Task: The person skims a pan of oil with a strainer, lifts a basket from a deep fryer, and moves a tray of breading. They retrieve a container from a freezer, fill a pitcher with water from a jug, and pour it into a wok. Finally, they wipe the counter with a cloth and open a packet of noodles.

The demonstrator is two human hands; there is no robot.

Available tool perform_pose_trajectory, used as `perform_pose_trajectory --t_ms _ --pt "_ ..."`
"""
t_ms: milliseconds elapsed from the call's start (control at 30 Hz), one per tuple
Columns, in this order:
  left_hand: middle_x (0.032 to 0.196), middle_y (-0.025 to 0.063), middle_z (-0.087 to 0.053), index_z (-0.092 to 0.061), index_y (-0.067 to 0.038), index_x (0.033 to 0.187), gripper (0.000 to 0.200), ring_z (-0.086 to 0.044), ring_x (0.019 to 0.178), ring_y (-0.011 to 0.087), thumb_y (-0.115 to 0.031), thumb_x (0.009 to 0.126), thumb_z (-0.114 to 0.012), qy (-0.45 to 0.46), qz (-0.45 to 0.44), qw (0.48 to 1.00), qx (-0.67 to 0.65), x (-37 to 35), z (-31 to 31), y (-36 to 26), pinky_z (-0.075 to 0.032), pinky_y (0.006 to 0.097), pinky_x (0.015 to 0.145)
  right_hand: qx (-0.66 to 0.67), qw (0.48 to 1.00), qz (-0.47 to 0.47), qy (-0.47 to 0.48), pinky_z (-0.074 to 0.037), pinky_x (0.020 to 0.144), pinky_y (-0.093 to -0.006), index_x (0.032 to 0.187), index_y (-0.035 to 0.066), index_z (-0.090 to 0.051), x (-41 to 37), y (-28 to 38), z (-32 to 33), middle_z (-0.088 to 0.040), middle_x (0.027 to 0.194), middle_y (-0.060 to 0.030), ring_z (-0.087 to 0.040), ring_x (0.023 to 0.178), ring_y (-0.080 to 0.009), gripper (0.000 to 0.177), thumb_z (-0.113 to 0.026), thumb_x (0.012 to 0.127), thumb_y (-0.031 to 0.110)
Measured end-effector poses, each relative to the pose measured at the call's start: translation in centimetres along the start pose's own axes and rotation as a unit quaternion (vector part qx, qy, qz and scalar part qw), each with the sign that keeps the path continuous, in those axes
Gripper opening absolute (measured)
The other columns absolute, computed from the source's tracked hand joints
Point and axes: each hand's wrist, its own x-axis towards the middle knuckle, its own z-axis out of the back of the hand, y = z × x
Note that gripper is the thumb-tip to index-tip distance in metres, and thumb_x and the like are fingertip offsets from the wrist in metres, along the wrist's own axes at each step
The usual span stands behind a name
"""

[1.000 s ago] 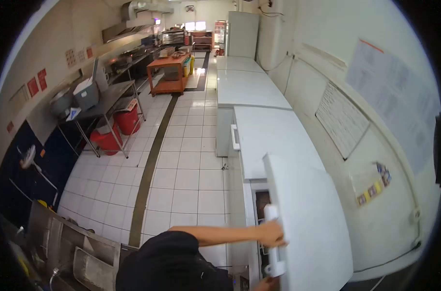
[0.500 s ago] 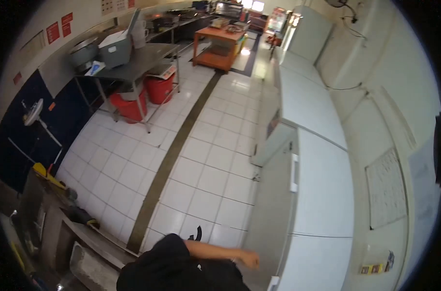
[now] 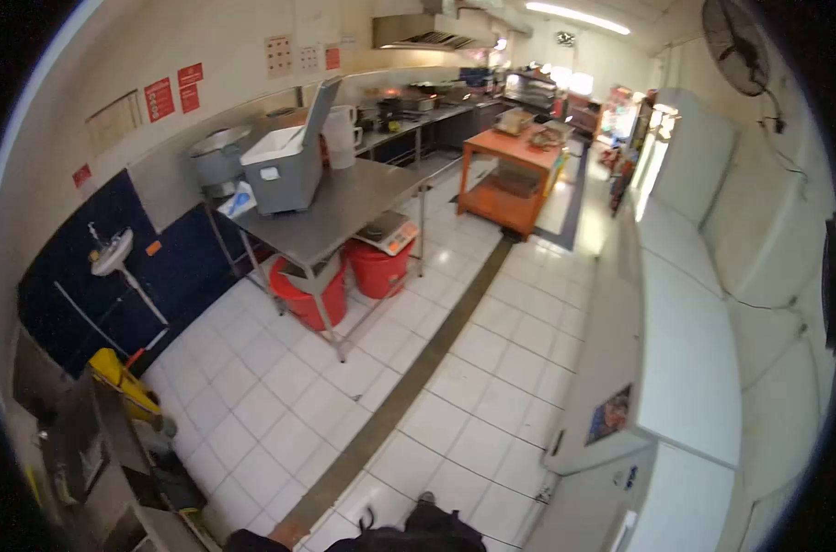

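At the bottom edge, my left hand (image 3: 289, 534) shows only in part beside a dark sleeve (image 3: 252, 543). It hangs over the tiled floor, blurred and cut off, so its fingers are not readable and nothing held can be made out. My right hand is out of view. My dark clothing (image 3: 413, 536) and the tip of a shoe (image 3: 426, 498) appear at the bottom middle. To the right, a white chest freezer (image 3: 685, 497) with a pale handle is the nearest large thing.
A steel table (image 3: 354, 198) carries a grey cooler box (image 3: 285, 184) with its lid up and a jug (image 3: 342, 138). Red buckets (image 3: 312, 299) and a scale (image 3: 388, 233) are beneath. An orange cart (image 3: 501, 207) stands ahead; a steel sink unit (image 3: 105, 488) is at left.
The view has tilted up and swung left, bringing the ceiling light and wall fan into sight. The bare forearm and hand near the freezer have left the picture; a hand now shows at lower left.
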Motion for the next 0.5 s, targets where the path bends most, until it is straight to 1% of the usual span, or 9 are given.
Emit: perform_pose_trajectory --t_ms 33,67,100,167,267,300,400,433,500 --pt "0.107 0.0147 -0.062 -0.058 -0.01 0.116 0.033 -0.061 0.096 0.0268 -0.024 0.088 -0.05 0.048 0.145 0.988 -0.015 0.2 0.6 -1.3 -0.048 0.039 0.081 -0.005 1.0 -0.004 0.004 -0.045 0.049 -0.0378 0.072 0.004 -0.059 2.9 4.5 -0.8 -0.061 0.066 -0.0101 -0.06 0.06 -0.0222 0.023 -0.062 0.074 0.028" --pt "0.106 0.0149 -0.062 -0.059 -0.01 0.114 0.031 -0.061 0.095 0.0274 -0.024 0.087 -0.05 0.051 0.249 0.965 -0.062 2.0 1.6 -3.6 -0.048 0.0395 0.08 -0.002 1.0 0.0 0.006 -0.045 0.048 -0.0376 0.071 0.005 -0.059 6.1 9.5 -2.1 -0.061 0.066 -0.0098 -0.06 0.059 -0.0219 0.023 -0.062 0.074 0.028" --pt "0.104 0.0151 -0.063 -0.059 -0.009 0.111 0.029 -0.061 0.094 0.028 -0.024 0.087 -0.05 0.042 0.304 0.947 -0.098 3.8 2.1 -5.3 -0.048 0.0399 0.079 0.009 1.0 0.0 0.0 -0.045 0.048 -0.0374 0.07 0.005 -0.059 9.8 15.2 -3.6 -0.061 0.065 -0.0094 -0.06 0.059 -0.0216 0.023 -0.062 0.073 0.028" --pt "0.101 0.0155 -0.063 -0.06 -0.008 0.105 0.027 -0.061 0.091 0.0292 -0.024 0.086 -0.05 0.024 0.351 0.924 -0.148 8.5 2.9 -8.2 -0.048 0.0409 0.078 0.061 0.997 0.042 0.005 -0.044 0.046 -0.0371 0.069 0.005 -0.059 16.5 27.7 -8.9 -0.06 0.064 -0.0088 -0.06 0.058 -0.021 0.024 -0.062 0.073 0.028" --pt "0.096 0.0161 -0.064 -0.062 -0.007 0.097 0.024 -0.062 0.088 0.0309 -0.024 0.085 -0.05 0.023 0.374 0.91 -0.18 18.2 4.3 -11.3 -0.049 0.0423 0.075 0.156 0.942 0.211 0.211 -0.049 0.05 -0.0311 0.098 0.004 -0.056 12.9 53.6 -15.5 -0.063 0.083 -0.0113 -0.06 0.061 -0.0179 0.023 -0.055 0.086 0.024" --pt "0.094 0.0162 -0.064 -0.063 -0.007 0.094 0.024 -0.062 0.087 0.0315 -0.024 0.085 -0.05 0.026 0.377 0.908 -0.181 21.8 5.0 -11.8 -0.049 0.0427 0.074 0.112 0.927 0.282 0.221 -0.05 0.053 -0.0295 0.101 0.004 -0.056 11.4 60.8 -17.8 -0.063 0.082 -0.0104 -0.061 0.065 -0.0151 0.024 -0.055 0.088 0.025" --pt "0.089 0.0168 -0.065 -0.065 -0.005 0.086 0.025 -0.063 0.083 0.0333 -0.024 0.084 -0.049 0.043 0.351 0.924 -0.149 34.5 7.9 -12.6 -0.049 0.0441 0.072 0.027 0.834 0.506 0.218 -0.051 0.059 -0.0292 0.099 0.002 -0.059 8.2 75.9 -22.9 -0.063 0.082 -0.0109 -0.061 0.065 -0.0165 0.025 -0.057 0.089 0.024" --pt "0.088 0.017 -0.066 -0.065 -0.005 0.083 0.025 -0.063 0.082 0.0338 -0.024 0.084 -0.049 0.052 0.323 0.938 -0.118 39.6 9.1 -12.3 -0.049 0.0446 0.071 0.02 0.838 0.499 0.222 -0.051 0.059 -0.0292 0.099 0.002 -0.059 8.6 78.1 -24.5 -0.063 0.082 -0.0109 -0.061 0.065 -0.0165 0.025 -0.057 0.089 0.024" --pt "0.085 0.0174 -0.066 -0.067 -0.004 0.077 0.028 -0.063 0.08 0.035 -0.025 0.083 -0.049 0.06 0.215 0.975 0.015 52.5 12.3 -10.6 -0.049 0.0455 0.069 0.013 0.833 0.462 0.304 -0.051 0.06 -0.0293 0.098 -0.001 -0.059 11.0 83.8 -26.8 -0.062 0.08 -0.0112 -0.061 0.066 -0.0167 0.027 -0.057 0.089 0.023"
